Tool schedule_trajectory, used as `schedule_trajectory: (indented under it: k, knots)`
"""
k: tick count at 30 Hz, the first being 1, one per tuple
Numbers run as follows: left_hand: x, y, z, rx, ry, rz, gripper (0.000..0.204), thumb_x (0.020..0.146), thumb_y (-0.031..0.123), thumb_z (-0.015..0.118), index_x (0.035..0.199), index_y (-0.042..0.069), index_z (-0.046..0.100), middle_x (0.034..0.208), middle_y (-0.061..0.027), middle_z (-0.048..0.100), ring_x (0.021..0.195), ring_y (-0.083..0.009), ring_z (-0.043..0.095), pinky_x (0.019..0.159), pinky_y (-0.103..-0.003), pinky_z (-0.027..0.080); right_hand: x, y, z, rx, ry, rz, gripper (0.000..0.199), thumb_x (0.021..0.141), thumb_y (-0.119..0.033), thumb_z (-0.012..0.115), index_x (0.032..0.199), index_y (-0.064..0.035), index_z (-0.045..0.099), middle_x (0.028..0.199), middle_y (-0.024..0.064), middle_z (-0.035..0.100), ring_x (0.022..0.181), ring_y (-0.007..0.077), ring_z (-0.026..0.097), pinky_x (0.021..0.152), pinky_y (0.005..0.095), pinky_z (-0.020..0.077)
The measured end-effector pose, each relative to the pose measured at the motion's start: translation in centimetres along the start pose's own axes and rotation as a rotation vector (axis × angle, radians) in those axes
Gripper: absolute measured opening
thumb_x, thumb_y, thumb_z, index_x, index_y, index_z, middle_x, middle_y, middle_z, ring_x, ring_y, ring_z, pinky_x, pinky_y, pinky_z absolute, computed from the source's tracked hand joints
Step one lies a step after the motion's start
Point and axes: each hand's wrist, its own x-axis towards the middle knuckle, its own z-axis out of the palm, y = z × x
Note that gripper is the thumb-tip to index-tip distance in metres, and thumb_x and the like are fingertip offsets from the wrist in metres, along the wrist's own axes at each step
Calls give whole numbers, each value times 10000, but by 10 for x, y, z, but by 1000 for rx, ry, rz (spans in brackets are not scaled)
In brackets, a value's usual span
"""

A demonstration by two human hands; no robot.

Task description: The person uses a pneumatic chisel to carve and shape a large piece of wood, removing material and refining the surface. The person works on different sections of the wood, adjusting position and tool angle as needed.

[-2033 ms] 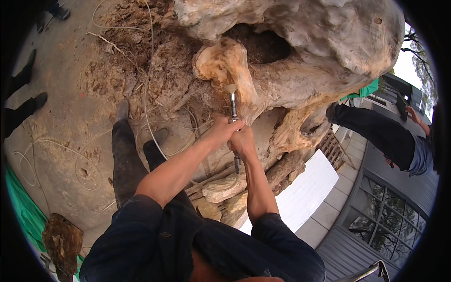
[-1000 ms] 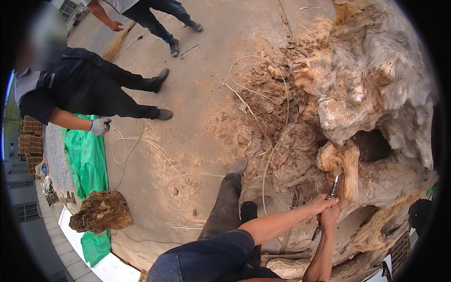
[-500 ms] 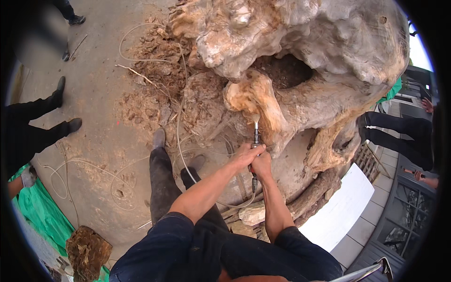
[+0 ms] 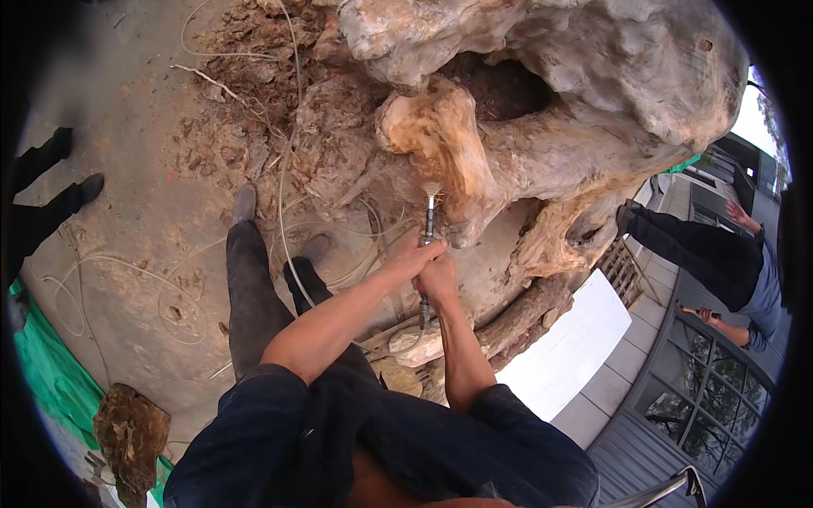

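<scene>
The left hand (image 4: 413,254) and right hand (image 4: 438,278) are both closed tight around the body of a slim rotary carving tool (image 4: 427,245), the left above, the right just below and touching it. The tool stands near upright in the view, its long axis running from the hands up to the bit, which points at and meets the pale carved knob (image 4: 440,148) of the large tree root (image 4: 576,93). A thin flexible shaft or cable (image 4: 288,220) appears to trail off past the person's dark trouser legs (image 4: 254,296) across the sandy floor (image 4: 135,212).

Judged risks: the bit could skid off the rounded knob and gouge the wood beside it; the loose cable by the feet could snag. Another person's legs (image 4: 677,241) stand close on the right, within reach of flying chips.
</scene>
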Motion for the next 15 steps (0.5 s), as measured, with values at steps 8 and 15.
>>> schedule_trajectory:
  k: [8, 15]
  knots:
    - [46, 20, -18, -71, -11, 82, 335, 985, 377, 706, 936, 47, 680, 841, -16, 659, 731, -105, 608, 596, -303, 472, 37, -40, 11, -35, 4, -147, 205, 947, -176, 669, 797, -49, 611, 620, 13, 590, 485, 102, 530, 430, 289, 371]
    - [36, -5, -8, 12, -33, -12, 327, 981, 366, 713, 944, 42, 697, 862, -27, 671, 776, -126, 602, 672, -333, 483, 23, -13, 4, -30, 24, -55, 227, 933, -169, 673, 752, -42, 621, 599, 16, 580, 473, 115, 526, 428, 297, 363]
